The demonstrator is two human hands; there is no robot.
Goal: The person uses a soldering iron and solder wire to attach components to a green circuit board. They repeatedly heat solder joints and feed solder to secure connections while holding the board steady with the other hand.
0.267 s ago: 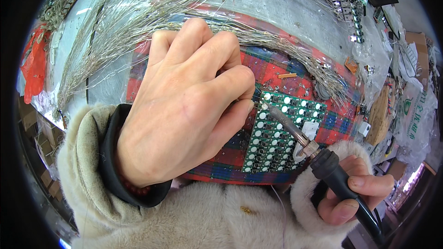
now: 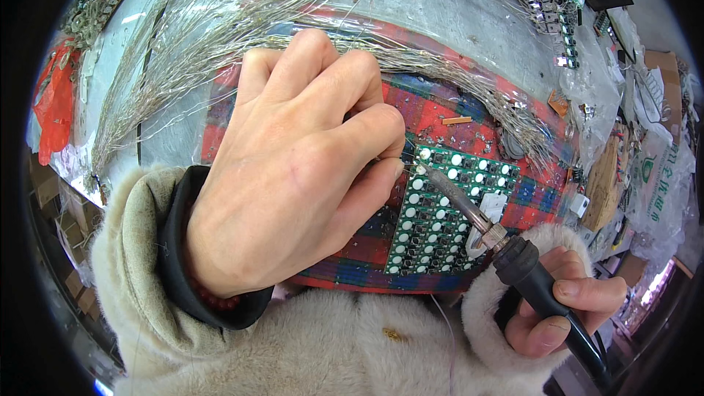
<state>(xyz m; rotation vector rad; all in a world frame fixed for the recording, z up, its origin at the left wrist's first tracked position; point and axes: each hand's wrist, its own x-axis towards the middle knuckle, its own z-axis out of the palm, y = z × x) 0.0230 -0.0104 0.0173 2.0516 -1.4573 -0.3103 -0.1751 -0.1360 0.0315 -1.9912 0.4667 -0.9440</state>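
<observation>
My right hand (image 2: 568,304) grips the black handle of a soldering iron (image 2: 524,268). The iron's dark tip rests at the upper left corner of a green circuit board (image 2: 402,238), which carries rows of round white pads and small black parts. Right beside that corner, my left hand (image 2: 301,150) has thumb and forefinger pinched together, its other fingers curled. A fine wire (image 2: 409,164) shows between those fingertips and the board; most of it is hidden by the hand. A small white piece (image 2: 493,207) lies on the right part of the board, partly behind the iron.
Under the board spreads a red and blue plaid cloth (image 2: 440,99) dotted with metal bits. A long bundle of thin silvery wires (image 2: 198,37) arcs across the far side. A red bag (image 2: 55,106) hangs at left; clear plastic bags (image 2: 660,198) and a wooden block (image 2: 605,183) lie at right.
</observation>
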